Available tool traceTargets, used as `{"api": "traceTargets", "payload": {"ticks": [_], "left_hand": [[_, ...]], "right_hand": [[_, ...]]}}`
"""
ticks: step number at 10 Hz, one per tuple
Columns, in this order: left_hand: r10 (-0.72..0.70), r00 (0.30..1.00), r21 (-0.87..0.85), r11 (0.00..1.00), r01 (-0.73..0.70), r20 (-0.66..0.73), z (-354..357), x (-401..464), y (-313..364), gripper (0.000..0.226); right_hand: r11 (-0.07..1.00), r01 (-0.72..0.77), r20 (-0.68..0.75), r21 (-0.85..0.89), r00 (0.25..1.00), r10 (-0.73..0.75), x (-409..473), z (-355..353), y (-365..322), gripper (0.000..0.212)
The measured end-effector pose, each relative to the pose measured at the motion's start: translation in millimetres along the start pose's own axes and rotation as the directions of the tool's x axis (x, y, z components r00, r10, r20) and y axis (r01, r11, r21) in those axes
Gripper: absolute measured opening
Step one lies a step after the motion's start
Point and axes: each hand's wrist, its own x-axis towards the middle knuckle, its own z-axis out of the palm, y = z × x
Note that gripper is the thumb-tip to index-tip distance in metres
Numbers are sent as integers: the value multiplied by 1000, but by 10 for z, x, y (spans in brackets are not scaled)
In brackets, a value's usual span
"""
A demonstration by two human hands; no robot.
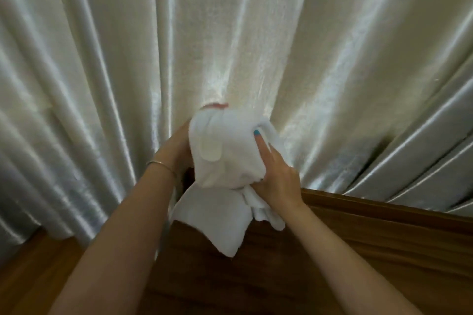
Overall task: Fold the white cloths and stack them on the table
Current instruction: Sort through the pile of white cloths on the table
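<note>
The cloth [225, 158] hides most of the left hand [176, 146]; its grip is unclear. The right hand [276, 179] pinches it. The tag [210, 148] looks blank.

1. We see a plain white cloth [225, 161], bearing one pale cream oval patch.
2. Behind it hangs a cream, glossy curtain [128, 46] whose folds show as silvery vertical streaks.
3. The table [358, 250] is dark reddish-brown wood with fine grain.
4. The right hand [277, 181] shows a turquoise-painted nail.
5. A thin gold-coloured bracelet [161, 165] circles the left wrist.
</note>
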Motion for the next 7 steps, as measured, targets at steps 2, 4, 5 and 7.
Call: {"api": "traceTargets", "payload": {"ticks": [2, 4, 5, 7], "left_hand": [[-425, 905, 581, 733, 354, -16, -217, -162, -1101, 46], [-462, 849, 439, 838, 324, 256, 524, -173, -1211, 93], [-445, 849, 659, 735, 164, 285, 912, -332, -1374, 100], [-262, 960, 723, 681, 113, 96, 1050, -198, -1820, 104]], "right_hand": [[946, -71, 685, -318, 672, 281, -413, 1159, 274, 110], [943, -252, 583, -219, 741, 334, -647, 1536, 204, 111], [894, -338, 467, -293, 766, 442, -891, 1736, 49, 122], [911, -240, 527, -337, 754, 393, -545, 2004, 230, 119]]}}
